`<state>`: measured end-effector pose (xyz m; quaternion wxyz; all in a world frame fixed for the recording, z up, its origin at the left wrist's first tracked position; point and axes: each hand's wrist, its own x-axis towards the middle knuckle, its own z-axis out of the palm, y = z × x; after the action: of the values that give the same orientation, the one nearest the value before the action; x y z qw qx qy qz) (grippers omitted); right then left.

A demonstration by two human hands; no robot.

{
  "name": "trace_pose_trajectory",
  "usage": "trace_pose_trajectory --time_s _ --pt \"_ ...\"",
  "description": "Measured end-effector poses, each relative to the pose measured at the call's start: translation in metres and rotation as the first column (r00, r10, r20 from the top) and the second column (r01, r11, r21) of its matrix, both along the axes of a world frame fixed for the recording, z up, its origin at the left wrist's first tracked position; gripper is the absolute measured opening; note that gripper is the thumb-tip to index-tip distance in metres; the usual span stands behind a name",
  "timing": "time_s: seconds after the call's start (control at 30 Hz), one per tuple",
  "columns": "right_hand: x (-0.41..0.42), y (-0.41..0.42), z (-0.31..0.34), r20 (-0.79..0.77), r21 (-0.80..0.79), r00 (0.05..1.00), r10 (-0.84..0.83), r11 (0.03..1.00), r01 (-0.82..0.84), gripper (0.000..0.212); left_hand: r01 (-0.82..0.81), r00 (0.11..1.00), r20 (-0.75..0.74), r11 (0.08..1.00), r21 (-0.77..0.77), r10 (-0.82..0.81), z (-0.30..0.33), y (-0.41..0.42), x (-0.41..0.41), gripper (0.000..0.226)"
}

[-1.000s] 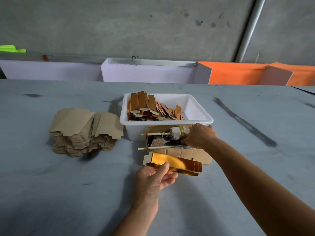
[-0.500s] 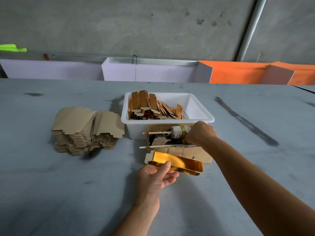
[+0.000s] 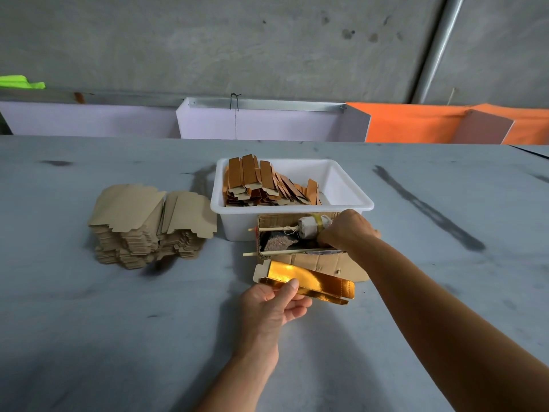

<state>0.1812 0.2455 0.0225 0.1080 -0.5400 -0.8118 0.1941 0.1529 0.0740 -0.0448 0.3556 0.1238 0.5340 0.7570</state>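
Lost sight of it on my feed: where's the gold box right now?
In the head view, the gold box is just below centre, pinched by the left hand, on the near side of the cardboard box.

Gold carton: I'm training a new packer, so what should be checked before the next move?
1. Left hand pinches the gold carton: ok.
2. Gold carton lies open, lining facing up: ok.
3. Right hand has hold of something in the cardboard box: cannot tell, fingers hidden.
4. White tub has free room on its right side: ok.
5. Stack of flat blanks stands apart from both hands: ok.
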Motion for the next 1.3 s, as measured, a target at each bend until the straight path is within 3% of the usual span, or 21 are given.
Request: trace_pose_trajectory --time_s 0.2,0.5,1.0,1.3 --pt "-0.001 0.003 0.004 -0.116 -0.165 0.993 -0.033 0.986 0.013 0.036 0.007 1.000 -0.001 1.000 -0.002 -0.007 0.001 0.000 0.000 0.011" --pt "0.002 0.005 0.015 -0.163 -0.321 0.986 -0.036 0.947 -0.018 0.035 0.014 1.000 -0.002 1.000 -0.015 -0.014 0.000 0.000 -0.001 0.011" --pt "0.001 0.011 0.006 -0.057 -0.210 0.997 0.055 0.976 -0.066 0.041 0.022 0.999 -0.024 1.000 -0.021 -0.022 -0.004 0.002 -0.002 0.012" --pt "-0.005 0.010 -0.005 -0.056 -0.143 0.998 0.005 0.990 -0.013 0.039 0.018 0.999 -0.041 1.000 -0.024 -0.019 -0.004 0.001 -0.001 0.013"
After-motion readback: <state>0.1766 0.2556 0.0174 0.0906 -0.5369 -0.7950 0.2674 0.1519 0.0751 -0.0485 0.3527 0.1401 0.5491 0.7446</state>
